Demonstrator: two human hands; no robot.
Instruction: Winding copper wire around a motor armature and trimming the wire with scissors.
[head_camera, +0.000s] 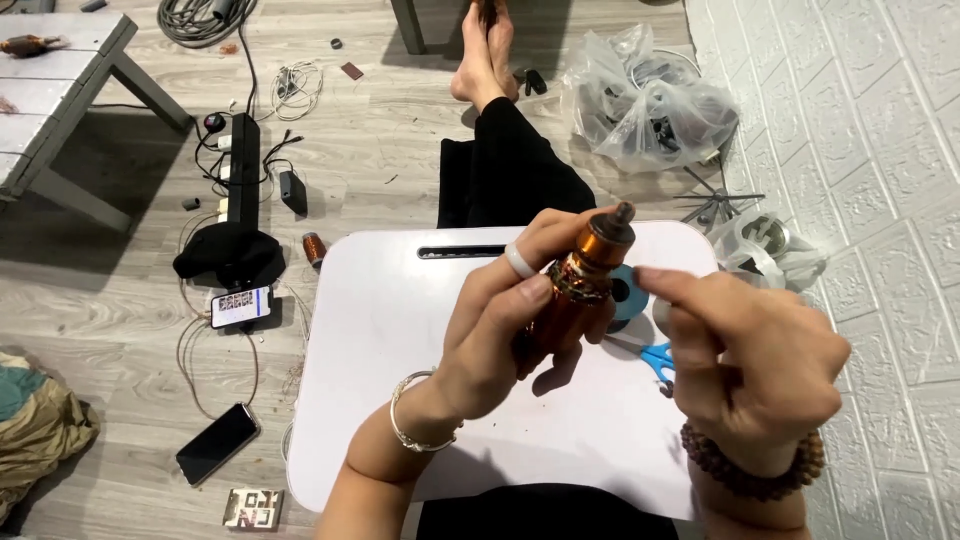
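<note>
Copper-wound motor armature (580, 285), orange-brown, tilted shaft-up, above the white lap table (400, 330).

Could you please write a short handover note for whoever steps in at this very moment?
Left hand: gripping the copper-wound motor armature, held upright above the white lap table, shaft end up.
Right hand: beside the armature, thumb and forefinger pinched near its upper part; whether they hold anything cannot be told.
On the table behind the hands: blue-handled scissors and a blue tape roll.
Done: the armature is off the table, copper windings on it.
Left: cannot tell how far the winding work stands.
</note>
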